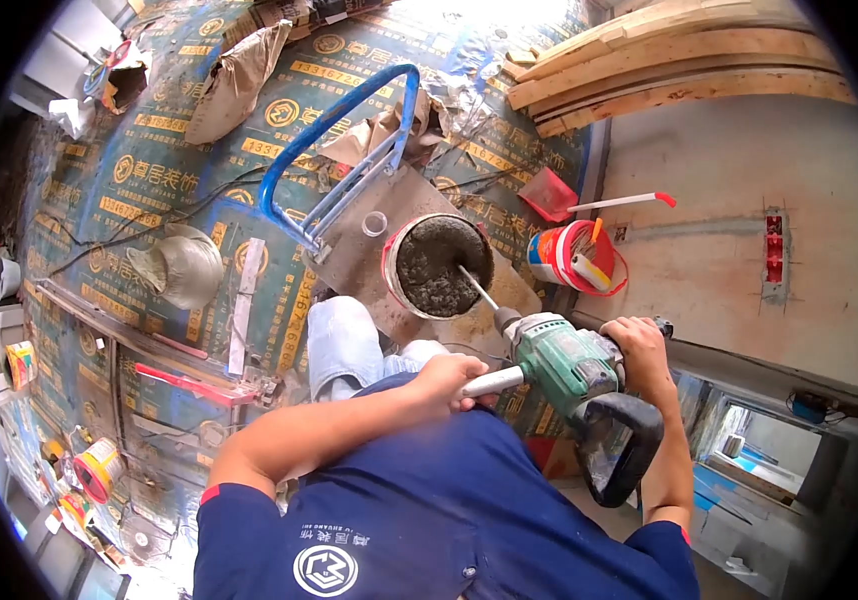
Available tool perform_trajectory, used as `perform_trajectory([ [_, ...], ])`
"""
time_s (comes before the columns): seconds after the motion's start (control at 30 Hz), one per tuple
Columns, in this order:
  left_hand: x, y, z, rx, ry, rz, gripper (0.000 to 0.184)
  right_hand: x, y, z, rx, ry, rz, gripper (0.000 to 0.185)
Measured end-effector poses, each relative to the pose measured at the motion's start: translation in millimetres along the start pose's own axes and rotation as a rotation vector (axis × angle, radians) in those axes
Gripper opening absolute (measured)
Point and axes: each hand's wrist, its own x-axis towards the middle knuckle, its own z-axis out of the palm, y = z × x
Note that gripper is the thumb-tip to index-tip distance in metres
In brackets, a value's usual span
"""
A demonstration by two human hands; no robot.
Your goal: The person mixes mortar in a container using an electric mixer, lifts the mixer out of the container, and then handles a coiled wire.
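Printed floor sheeting (164,165), wall (709,160), drill (561,357)

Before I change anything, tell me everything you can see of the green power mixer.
The green power mixer has a scuffed, plastic-looking body, a dark chuck and a black loop handle toward the person. It slants down, its metal rod entering the grey mix in the bucket. The left hand grips its pale side handle; the right hand is at its opposite side. Whether it is running, I can't tell.
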Motion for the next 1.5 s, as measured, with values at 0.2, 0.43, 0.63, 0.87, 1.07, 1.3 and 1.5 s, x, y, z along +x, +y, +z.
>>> perform_trajectory([
  [0.2,-25,31,-15,0.040,0.011,-0.044,0.028,-3,-30,3,0.032,-0.021,0.143,0.014],
  [0.43,-42,70,-30,0.036,0.115,-0.137,0.016,-9,-76,-9,0.103,-0.038,0.317,0.021],
  [0.63,-60,89,-36,0.145,0.113,-0.216,0.017,-12,-117,-14,0.142,-0.064,0.458,0.022],
  [0.87,-60,98,-51,0.230,0.037,-0.304,0.016,-6,-141,-19,0.131,-0.083,0.556,0.019],
  [1.07,-65,97,-62,0.208,0.049,-0.350,0.019,-1,-153,-18,0.146,-0.072,0.551,0.016],
  [1.3,-69,99,-75,0.127,0.011,-0.388,0.021,6,-158,-14,0.154,-0.091,0.562,0.018],
  [1.5,-77,104,-70,0.197,0.023,-0.362,0.020,11,-154,-21,0.174,-0.111,0.535,0.020],
])
